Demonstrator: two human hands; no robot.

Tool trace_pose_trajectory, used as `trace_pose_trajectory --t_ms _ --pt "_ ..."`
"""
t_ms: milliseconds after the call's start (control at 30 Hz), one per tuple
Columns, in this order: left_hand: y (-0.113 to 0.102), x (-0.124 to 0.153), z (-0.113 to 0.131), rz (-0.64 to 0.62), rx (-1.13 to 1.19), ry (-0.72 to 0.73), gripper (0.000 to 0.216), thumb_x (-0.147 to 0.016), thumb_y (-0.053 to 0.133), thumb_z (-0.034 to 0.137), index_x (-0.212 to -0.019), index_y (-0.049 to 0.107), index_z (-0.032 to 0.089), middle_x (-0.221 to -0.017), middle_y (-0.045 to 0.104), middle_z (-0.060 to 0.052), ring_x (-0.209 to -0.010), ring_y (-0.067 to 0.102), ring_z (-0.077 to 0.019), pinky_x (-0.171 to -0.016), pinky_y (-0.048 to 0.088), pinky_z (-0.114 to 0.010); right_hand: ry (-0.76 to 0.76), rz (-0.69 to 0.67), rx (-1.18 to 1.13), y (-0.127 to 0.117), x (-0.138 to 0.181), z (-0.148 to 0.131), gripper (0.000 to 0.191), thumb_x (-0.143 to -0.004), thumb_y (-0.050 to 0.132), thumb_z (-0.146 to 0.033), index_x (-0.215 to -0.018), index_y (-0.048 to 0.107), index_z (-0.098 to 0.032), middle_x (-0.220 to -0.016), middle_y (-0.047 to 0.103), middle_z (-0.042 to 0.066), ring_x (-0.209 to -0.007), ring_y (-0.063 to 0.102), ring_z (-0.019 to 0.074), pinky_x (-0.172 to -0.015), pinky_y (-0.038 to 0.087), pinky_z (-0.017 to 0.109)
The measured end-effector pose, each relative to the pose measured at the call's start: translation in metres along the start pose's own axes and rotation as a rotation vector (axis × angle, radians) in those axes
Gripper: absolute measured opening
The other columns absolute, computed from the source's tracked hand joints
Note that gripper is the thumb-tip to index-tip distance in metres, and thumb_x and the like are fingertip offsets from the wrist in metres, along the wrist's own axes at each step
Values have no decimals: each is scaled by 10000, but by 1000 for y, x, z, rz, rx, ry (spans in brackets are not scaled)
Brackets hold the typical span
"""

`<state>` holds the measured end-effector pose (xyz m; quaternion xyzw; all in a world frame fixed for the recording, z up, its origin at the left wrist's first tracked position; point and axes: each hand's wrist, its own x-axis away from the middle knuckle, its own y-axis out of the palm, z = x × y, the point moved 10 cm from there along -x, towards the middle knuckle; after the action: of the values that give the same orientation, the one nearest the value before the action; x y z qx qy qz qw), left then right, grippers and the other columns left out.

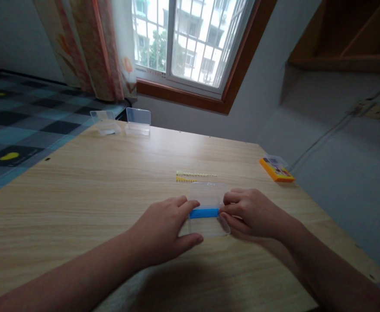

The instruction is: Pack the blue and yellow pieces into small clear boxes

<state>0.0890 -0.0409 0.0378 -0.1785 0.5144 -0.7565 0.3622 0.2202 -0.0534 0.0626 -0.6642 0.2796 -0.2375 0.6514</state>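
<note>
An opened clear plastic box (206, 227) lies in front of me on the wooden table, its lid (207, 195) folded back away from me. Across the box, along its hinge side, lies a bundle of thin blue sticks (204, 213). My left hand (159, 229) grips the box's left side, thumb at the near edge and fingers by the left end of the blue bundle. At the bundle's right end, the fingertips of my right hand (256, 212) are pinched together. Just beyond the lid lie a pale yellow row of small pieces (196, 174) and a deeper yellow row (185, 179).
Two opened clear boxes (138, 129) (107, 125) stand at the table's far left corner. An orange box (276, 170) with a clear case on it sits by the right edge. A checkered bed (24, 117) borders the table's left side.
</note>
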Motion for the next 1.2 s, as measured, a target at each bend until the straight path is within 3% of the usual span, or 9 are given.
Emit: trace_pose_trajectory --t_ms 267,333,433,533,633,767,967,1067,1200 --pt "1 0 0 -3 8 9 582 -838 733 451 -1348 606 201 -1179 698 -97 -1067 680 -328 -923 554 -466 -50 24 -5 -4 1 -3 304 -1004 505 -258 -804 724 -189 -759 612 30 -666 494 143 -628 326 304" --pt "0 0 1 -1 10 11 578 -839 731 444 -1349 605 202 -1179 696 -97 -1063 683 -325 -920 555 -460 -107 126 0 -18 7 -10 284 -1007 495 -261 -912 754 -196 -746 611 37 -652 498 154 -620 344 313" --pt "0 0 1 0 8 13 560 -843 721 440 -1339 614 204 -1168 699 -96 -1045 688 -318 -923 553 -457 -89 437 -33 -51 20 -8 285 -1006 493 -272 -1110 753 -219 -794 647 59 -677 543 178 -651 419 337" --pt "0 0 0 -5 4 9 559 -845 711 445 -1341 610 209 -1173 695 -100 -1050 684 -317 -923 551 -459 67 671 -133 -62 29 16 374 -1023 477 -306 -1348 650 -244 -1053 688 109 -925 629 241 -804 513 398" --pt "1 0 0 -16 -3 18 555 -853 700 430 -1350 589 207 -1186 683 -104 -1057 679 -322 -928 545 -472 187 642 -310 -39 18 44 501 -1058 439 -373 -1537 456 -226 -1398 582 146 -1288 539 276 -1042 484 472" --pt "-2 0 2 -10 -14 37 482 -864 681 407 -1289 566 209 -1125 683 -89 -1017 678 -311 -883 541 -451 233 560 -548 -9 1 60 474 -1097 348 -440 -1418 593 -193 -1423 600 135 -1345 535 242 -1172 397 477" --pt "-5 1 5 66 -83 49 297 -870 666 376 -1064 537 192 -1004 657 -93 -951 658 -309 -803 532 -426 261 573 -692 -6 -4 54 489 -1082 385 -507 -1167 736 -177 -1151 749 123 -1102 688 228 -1009 526 415" --pt "-10 5 12 178 -149 120 347 -883 674 350 -1139 509 184 -1063 629 -112 -953 641 -312 -797 543 -442 225 539 -696 -7 -6 51 433 -1062 458 -485 -1067 748 -163 -1041 762 112 -976 707 206 -883 559 345" --pt "-19 13 25 336 -267 229 648 -881 722 289 -1412 361 201 -1117 596 -116 -973 610 -299 -822 558 -439 123 531 -697 -12 -6 49 316 -1026 551 -391 -1009 754 -149 -1038 757 117 -966 704 198 -855 558 322"
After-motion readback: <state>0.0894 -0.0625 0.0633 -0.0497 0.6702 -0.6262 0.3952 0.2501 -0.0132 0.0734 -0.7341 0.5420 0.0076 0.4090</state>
